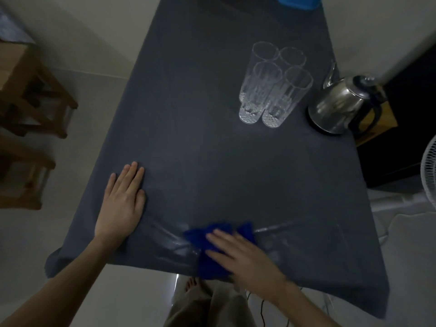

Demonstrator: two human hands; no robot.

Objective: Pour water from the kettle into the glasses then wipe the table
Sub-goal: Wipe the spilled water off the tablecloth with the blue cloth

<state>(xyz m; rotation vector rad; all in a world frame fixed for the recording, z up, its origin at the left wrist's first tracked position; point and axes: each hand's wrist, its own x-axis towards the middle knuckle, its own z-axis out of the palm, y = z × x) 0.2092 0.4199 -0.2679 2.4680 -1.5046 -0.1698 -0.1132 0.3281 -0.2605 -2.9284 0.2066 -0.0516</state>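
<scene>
Several tall clear glasses (273,83) stand grouped on the dark grey table (200,114), right of centre. A shiny steel kettle (342,105) with a black handle sits beside them at the table's right edge. My right hand (245,258) presses flat on a blue cloth (207,246) at the table's near edge, fingers blurred. Wet streaks shine on the surface around the cloth. My left hand (122,201) lies flat on the table near its left edge, palm down, holding nothing.
Wooden stools (33,95) stand on the floor to the left. A white fan (429,171) and a dark cabinet (405,114) are to the right. A blue object (299,2) sits at the table's far end. My legs and a foot show below the near edge.
</scene>
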